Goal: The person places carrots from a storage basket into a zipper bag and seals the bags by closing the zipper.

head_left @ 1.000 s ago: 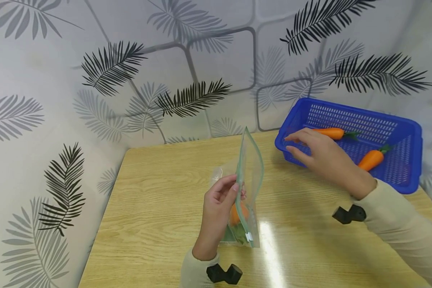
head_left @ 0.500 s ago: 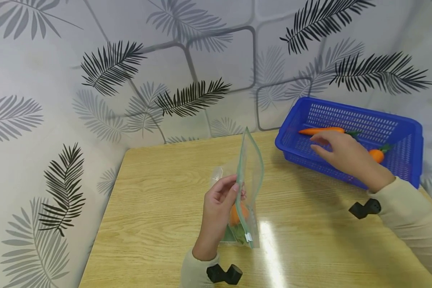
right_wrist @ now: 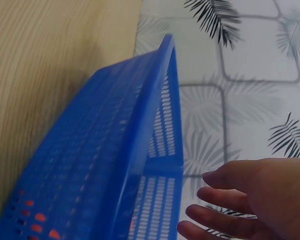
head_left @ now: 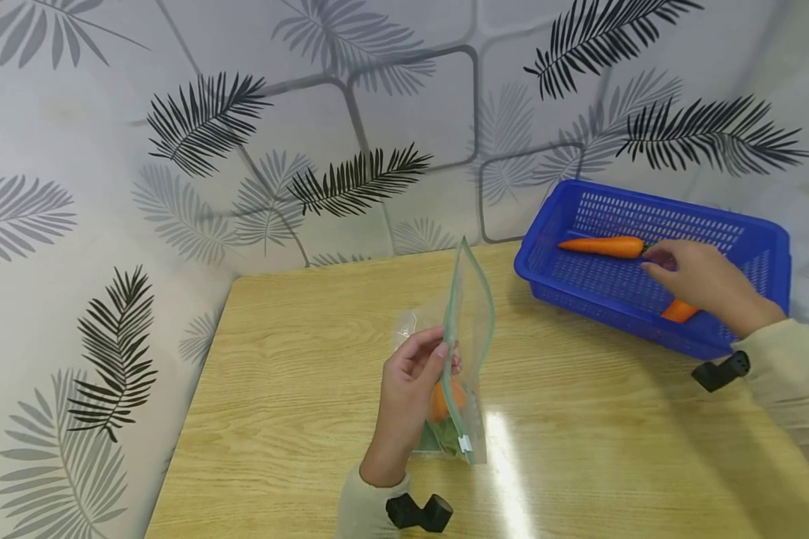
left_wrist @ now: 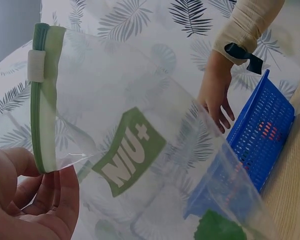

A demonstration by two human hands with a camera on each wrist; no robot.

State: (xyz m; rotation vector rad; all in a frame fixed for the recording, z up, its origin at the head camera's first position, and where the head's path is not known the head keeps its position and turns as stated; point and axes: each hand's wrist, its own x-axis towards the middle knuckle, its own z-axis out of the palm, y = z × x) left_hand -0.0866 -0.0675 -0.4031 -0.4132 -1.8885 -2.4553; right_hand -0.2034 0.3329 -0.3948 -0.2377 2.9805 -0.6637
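Left hand (head_left: 407, 378): thumb and fingers pinch one lip of the bag (head_left: 468, 299) just below the green seal, the remaining fingers curled. The bag stands to the right of this hand, mouth upward and gaping, its base apparently on the worktop (head_left: 297, 374). The grip at the lip, rather than round the body, presumably serves to part the two sides and hold the limp film upright, since the plastic looks too soft to stand unaided.

The white slider (head_left: 465, 443) sits at the end of the seal nearest the wearer, below and to the right of the left hand, leaving the seal parted along its length. Inside the bag, just beside the left fingers, lies an orange item (head_left: 447, 400) with green leaves; its weight likely steadies the base.

Right hand (head_left: 704, 277): well apart from the left, above the basket (head_left: 613, 311), thumb and fingers loosely bent with a clear gap between them, nothing held. The relaxed spread appears suited to taking a slim object from above. One carrot (head_left: 603, 246) lies in the basket to the left of this hand, tip pointing away from it, leafy end just beside the fingertips; contact cannot be confirmed. A second carrot (head_left: 679, 310) lies below the right hand, nearer the wearer, its upper part hidden by hand and wrist.
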